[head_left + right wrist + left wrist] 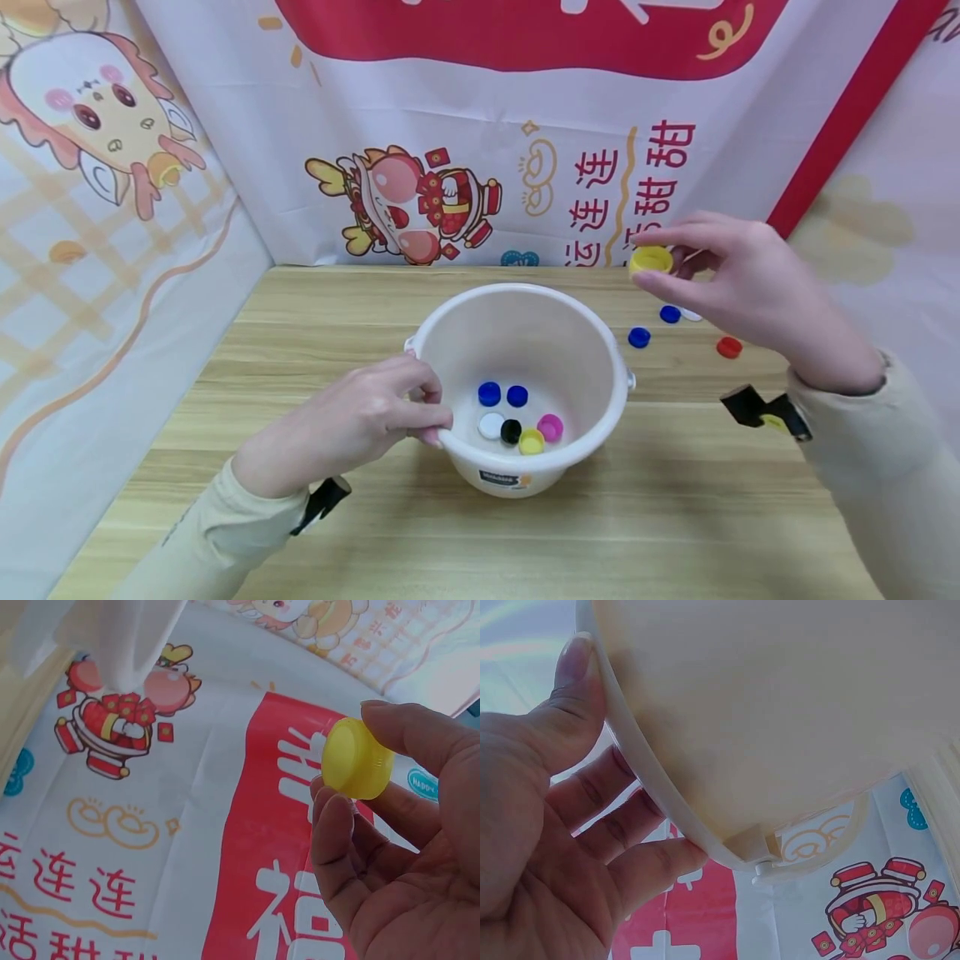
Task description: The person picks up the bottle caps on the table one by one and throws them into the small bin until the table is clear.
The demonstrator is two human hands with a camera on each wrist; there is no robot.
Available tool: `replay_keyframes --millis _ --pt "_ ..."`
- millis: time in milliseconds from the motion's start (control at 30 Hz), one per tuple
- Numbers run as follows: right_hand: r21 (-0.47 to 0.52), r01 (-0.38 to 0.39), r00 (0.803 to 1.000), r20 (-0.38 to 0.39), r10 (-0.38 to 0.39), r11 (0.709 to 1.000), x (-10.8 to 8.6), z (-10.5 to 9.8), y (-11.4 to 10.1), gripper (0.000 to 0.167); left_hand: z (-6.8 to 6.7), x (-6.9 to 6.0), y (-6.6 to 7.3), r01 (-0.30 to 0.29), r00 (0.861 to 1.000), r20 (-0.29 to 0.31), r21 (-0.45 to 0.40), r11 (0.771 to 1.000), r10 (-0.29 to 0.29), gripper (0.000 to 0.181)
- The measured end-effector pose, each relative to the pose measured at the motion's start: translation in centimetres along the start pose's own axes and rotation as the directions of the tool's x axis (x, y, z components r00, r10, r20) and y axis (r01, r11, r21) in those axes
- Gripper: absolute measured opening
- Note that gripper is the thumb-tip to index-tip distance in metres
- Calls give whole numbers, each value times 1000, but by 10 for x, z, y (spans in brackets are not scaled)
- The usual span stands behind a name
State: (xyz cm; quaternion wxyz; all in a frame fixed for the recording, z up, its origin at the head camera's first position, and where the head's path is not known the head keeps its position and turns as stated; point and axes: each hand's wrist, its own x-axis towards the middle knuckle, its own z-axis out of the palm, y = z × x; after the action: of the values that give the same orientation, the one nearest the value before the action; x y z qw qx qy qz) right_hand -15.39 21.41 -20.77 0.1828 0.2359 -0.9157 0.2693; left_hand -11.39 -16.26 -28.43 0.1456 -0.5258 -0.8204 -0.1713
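L hand (363, 417) grips rim of bucket (517, 329), approx mid counter (322, 333), w/ 6 caps (511, 432) inside. R hand (738, 275) pinches yellow cap (649, 260); 2 blue caps (639, 337), red cap (729, 347) & white cap (692, 316) lie twd back R corner.

White bucket (517, 346): upright, open-topped, short of bench (337, 308) far edge, left hand (352, 417) gripping rim, six mixed-colour caps (511, 432) on its floor. Yellow cap (356, 759): round, shallow, pinched aloft in right hand (738, 283).
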Motion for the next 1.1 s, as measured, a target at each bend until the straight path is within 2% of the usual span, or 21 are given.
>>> replay_keyframes --millis 200,733,933,1100 --pt "18 40 999 13 -41 999 10 5 -11 38 0 0 0 1 1000 -1 2 1000 -1 27" --pt "51 24 997 69 -27 998 21 15 -22 39 0 0 0 -1 1000 -5 0 1000 1 26" --pt "75 28 996 87 -35 997 23 19 -23 39 1 0 -2 -53 997 -48 20 998 54 16" --pt "74 42 994 100 -49 996 25 22 -22 39 2 1 -2 -84 993 -76 26 996 85 15"
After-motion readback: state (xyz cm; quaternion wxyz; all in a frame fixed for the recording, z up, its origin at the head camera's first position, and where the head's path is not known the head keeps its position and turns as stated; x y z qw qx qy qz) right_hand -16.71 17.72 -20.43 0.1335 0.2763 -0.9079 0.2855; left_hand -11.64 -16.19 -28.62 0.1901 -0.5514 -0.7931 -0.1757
